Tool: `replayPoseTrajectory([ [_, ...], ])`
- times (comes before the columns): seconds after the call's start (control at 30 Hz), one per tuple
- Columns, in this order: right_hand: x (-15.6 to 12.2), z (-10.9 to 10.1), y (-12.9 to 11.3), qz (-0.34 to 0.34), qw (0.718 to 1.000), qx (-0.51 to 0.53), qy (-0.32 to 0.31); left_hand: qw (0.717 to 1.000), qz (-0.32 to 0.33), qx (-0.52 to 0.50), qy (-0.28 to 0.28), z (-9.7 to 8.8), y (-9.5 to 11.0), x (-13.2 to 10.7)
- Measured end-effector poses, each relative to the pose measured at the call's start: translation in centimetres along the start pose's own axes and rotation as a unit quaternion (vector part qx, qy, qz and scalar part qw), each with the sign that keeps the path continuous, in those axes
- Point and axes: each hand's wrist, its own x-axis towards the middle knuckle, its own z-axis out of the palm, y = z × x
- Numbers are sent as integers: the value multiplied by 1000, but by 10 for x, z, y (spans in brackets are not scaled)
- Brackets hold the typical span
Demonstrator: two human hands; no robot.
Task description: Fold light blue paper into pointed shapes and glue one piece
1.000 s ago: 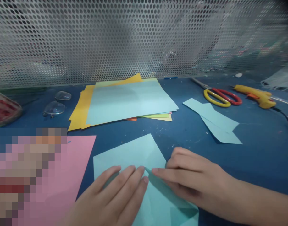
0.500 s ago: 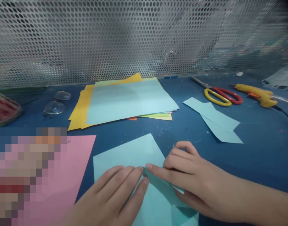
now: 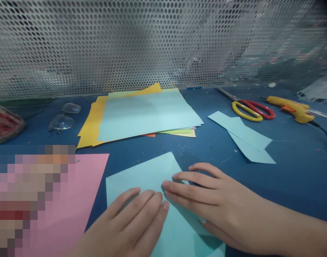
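Note:
A light blue sheet of paper (image 3: 150,167), partly folded, lies on the blue table in front of me. My left hand (image 3: 139,217) rests on it with fingers laid flat and slightly bent, tips near the middle of the sheet. From the right, my right hand (image 3: 211,196) presses on the paper with its fingers stretched out. Its fingertips are close to those of the left hand, along a folded flap. Both palms cover part of the sheet, and its near edge runs out of view.
Behind lie a stack of coloured paper (image 3: 147,114) and eyeglasses (image 3: 61,122). To the right are blue paper strips (image 3: 244,132), scissors (image 3: 249,109) and a yellow glue gun (image 3: 292,107). Pink paper (image 3: 80,192) lies left, beside a blurred-out patch. A perforated metal panel (image 3: 152,43) stands behind.
My right hand's curled fingers have straightened and come down onto the paper, pressing the flap flatter. The left hand has hardly moved.

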Motion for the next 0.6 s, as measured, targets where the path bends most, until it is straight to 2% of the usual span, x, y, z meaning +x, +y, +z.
replayPoseTrajectory([
  [0.2, -3, -1, 4, -8, 999, 1, -37, 998, -62, -21, 15, 6, 8, 2],
  [0.47, -4, -4, 9, -4, 997, 36, -67, 998, -64, -21, 14, 7, 8, 3],
  [0.6, -8, -4, 11, -14, 998, 44, -39, 998, -60, -19, 19, 7, 8, 3],
])
